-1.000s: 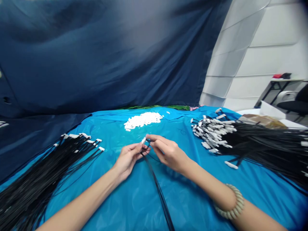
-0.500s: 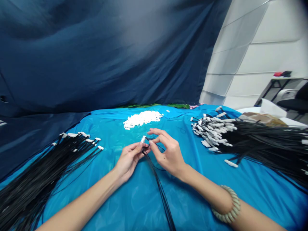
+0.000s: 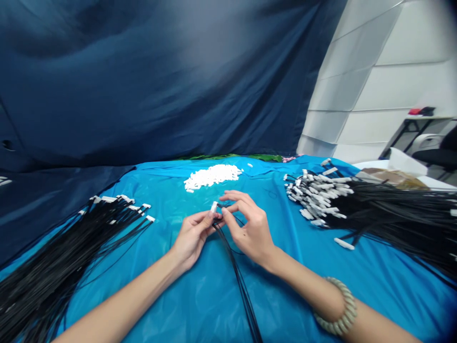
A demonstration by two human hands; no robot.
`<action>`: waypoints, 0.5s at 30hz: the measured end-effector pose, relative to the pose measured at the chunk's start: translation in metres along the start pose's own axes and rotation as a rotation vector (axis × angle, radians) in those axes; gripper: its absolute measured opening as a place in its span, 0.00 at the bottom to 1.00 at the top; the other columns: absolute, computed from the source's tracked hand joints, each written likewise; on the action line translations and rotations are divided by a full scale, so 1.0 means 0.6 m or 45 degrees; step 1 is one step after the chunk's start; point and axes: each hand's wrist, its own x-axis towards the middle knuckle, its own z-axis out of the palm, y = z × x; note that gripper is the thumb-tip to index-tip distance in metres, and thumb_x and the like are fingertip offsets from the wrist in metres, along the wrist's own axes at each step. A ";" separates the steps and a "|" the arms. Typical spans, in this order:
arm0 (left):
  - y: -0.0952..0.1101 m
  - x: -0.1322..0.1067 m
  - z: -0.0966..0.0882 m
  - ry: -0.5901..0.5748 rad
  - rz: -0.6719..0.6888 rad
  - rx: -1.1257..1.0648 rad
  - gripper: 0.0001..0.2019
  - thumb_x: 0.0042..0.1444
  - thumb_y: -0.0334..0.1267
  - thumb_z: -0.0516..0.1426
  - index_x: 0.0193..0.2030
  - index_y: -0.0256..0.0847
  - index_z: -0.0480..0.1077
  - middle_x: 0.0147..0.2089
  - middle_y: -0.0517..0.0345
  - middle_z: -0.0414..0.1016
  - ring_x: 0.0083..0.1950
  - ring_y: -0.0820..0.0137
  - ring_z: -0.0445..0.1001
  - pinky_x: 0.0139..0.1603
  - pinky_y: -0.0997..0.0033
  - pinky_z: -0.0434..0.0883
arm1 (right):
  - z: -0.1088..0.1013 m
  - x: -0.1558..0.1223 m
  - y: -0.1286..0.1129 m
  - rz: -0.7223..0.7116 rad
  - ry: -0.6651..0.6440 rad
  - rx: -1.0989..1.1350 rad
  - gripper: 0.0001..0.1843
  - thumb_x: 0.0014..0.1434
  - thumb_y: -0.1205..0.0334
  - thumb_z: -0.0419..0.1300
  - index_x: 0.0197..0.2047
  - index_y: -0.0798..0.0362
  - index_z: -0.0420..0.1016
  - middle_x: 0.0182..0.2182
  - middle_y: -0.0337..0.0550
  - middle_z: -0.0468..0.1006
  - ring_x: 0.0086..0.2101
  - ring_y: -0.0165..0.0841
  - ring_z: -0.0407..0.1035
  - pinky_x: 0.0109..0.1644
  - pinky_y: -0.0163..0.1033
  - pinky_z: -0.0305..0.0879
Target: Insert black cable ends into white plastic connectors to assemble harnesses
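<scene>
pinching one white connector (image 3: pixel 213 206) in the left grip (image 3: pixel 193 234), right grip (image 3: pixel 248 227) half-open beside it

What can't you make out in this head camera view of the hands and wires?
Head view:
- Where the black wires enter the white plastic connector: hidden by the left hand and right hand.
- Far ends of the right wire bundle: cut off by the right edge.
- Ends of the left wire bundle: cut off by the bottom-left corner.
- Red item on the far desk: too small to identify.
</scene>
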 end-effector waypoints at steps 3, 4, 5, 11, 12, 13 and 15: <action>0.002 -0.002 0.000 0.004 0.031 0.062 0.07 0.42 0.36 0.60 0.28 0.35 0.74 0.30 0.53 0.75 0.36 0.68 0.70 0.38 0.70 0.66 | -0.001 0.000 0.000 -0.012 -0.020 -0.034 0.05 0.53 0.71 0.51 0.28 0.53 0.64 0.37 0.44 0.71 0.45 0.34 0.62 0.49 0.45 0.59; 0.002 -0.002 0.000 0.013 0.044 0.090 0.07 0.42 0.36 0.60 0.28 0.35 0.74 0.30 0.52 0.75 0.36 0.68 0.70 0.38 0.70 0.66 | -0.002 0.000 0.000 -0.013 -0.032 -0.045 0.05 0.53 0.71 0.51 0.28 0.53 0.64 0.37 0.45 0.71 0.45 0.35 0.62 0.49 0.45 0.59; 0.003 -0.003 0.000 0.022 0.053 0.119 0.07 0.42 0.37 0.60 0.28 0.35 0.74 0.30 0.52 0.75 0.36 0.67 0.70 0.38 0.69 0.66 | -0.004 0.001 0.000 -0.015 -0.052 -0.047 0.06 0.53 0.71 0.51 0.28 0.52 0.63 0.37 0.45 0.71 0.45 0.35 0.61 0.49 0.45 0.59; 0.004 -0.004 -0.002 -0.006 0.066 0.220 0.08 0.41 0.37 0.60 0.29 0.34 0.75 0.29 0.51 0.76 0.35 0.65 0.71 0.38 0.67 0.67 | -0.022 0.013 0.000 -0.011 -0.332 0.087 0.07 0.54 0.72 0.50 0.27 0.53 0.62 0.41 0.45 0.71 0.42 0.31 0.65 0.44 0.37 0.63; 0.004 -0.004 -0.002 -0.015 0.066 0.222 0.08 0.41 0.36 0.60 0.29 0.34 0.75 0.30 0.51 0.76 0.35 0.65 0.71 0.38 0.67 0.67 | -0.025 0.015 0.001 -0.003 -0.358 0.100 0.07 0.54 0.72 0.50 0.27 0.54 0.62 0.40 0.45 0.71 0.40 0.30 0.66 0.42 0.37 0.63; 0.003 -0.004 -0.002 -0.023 0.059 0.219 0.08 0.41 0.37 0.60 0.29 0.34 0.75 0.30 0.50 0.76 0.35 0.65 0.71 0.38 0.66 0.67 | -0.026 0.016 0.003 0.001 -0.377 0.105 0.07 0.54 0.72 0.50 0.27 0.54 0.62 0.39 0.44 0.71 0.39 0.30 0.67 0.42 0.36 0.63; 0.002 -0.001 -0.004 -0.031 0.034 0.192 0.08 0.42 0.37 0.60 0.28 0.33 0.74 0.31 0.50 0.76 0.35 0.65 0.71 0.40 0.66 0.67 | -0.028 0.018 0.008 -0.004 -0.396 0.091 0.06 0.55 0.71 0.50 0.27 0.54 0.63 0.39 0.44 0.72 0.39 0.30 0.67 0.42 0.36 0.63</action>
